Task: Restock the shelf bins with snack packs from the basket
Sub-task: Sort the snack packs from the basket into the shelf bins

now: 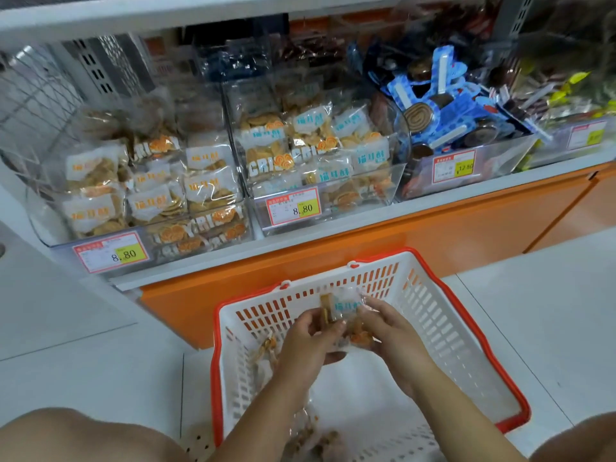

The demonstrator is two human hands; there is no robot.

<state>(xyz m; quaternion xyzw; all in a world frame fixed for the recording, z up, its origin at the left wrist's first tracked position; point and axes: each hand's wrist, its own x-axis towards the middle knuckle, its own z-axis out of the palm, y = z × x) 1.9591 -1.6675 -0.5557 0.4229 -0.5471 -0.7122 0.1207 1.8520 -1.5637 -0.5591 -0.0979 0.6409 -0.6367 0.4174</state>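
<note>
Both hands over the basket [493, 358]: left hand [308, 341] and right hand [388, 331] pinch one snack pack [343, 310] between closed fingers. Shelf bins [320, 191] look nearly full. A few packs [270, 350] remain in the basket; restocking seems close to done.

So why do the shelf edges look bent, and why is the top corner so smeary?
Head view: the wide-angle lens bows the white shelf edge; the upper right, around the yellow-wrapped sweets, is motion-blurred; the clear plastic bins carry soft glare; lighting is flat, with faint shadows; the clear blue-labelled snack pack between the left hand and right hand is slightly soft.
</note>
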